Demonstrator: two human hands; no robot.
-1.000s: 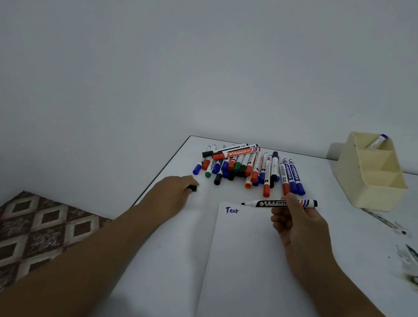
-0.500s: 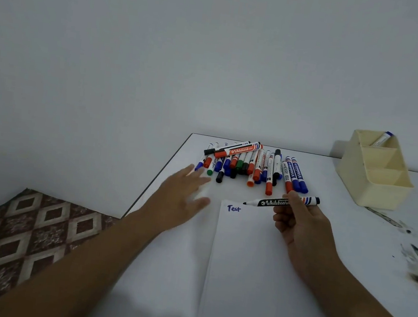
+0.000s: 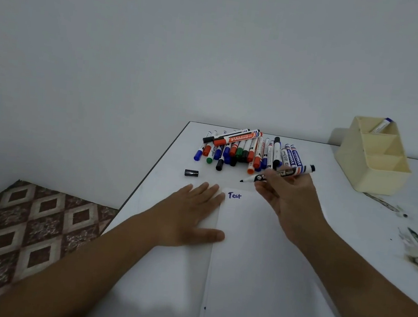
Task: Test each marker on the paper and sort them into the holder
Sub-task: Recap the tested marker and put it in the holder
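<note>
one blue marker (image 3: 381,126) already stands in the holder (image 3: 372,162) at two o'clock; the big pile (image 3: 245,151) at twelve still waits; the right hand (image 3: 287,194) pinches an uncapped black marker (image 3: 280,173) above the paper (image 3: 267,271); the left hand (image 3: 191,209) lies spread flat on the paper's edge.

"Test" is handwritten in blue at the top of the paper (image 3: 269,258); beyond it, "Whiteboard" is printed on the orange marker (image 3: 239,139) atop the pile.

Dim, flat, bluish indoor light, no glare, soft shadow under the left hand (image 3: 190,214) on the table (image 3: 162,271), slight motion blur on the right hand (image 3: 289,202), wide-angle bending at the edges, muted colours throughout
</note>
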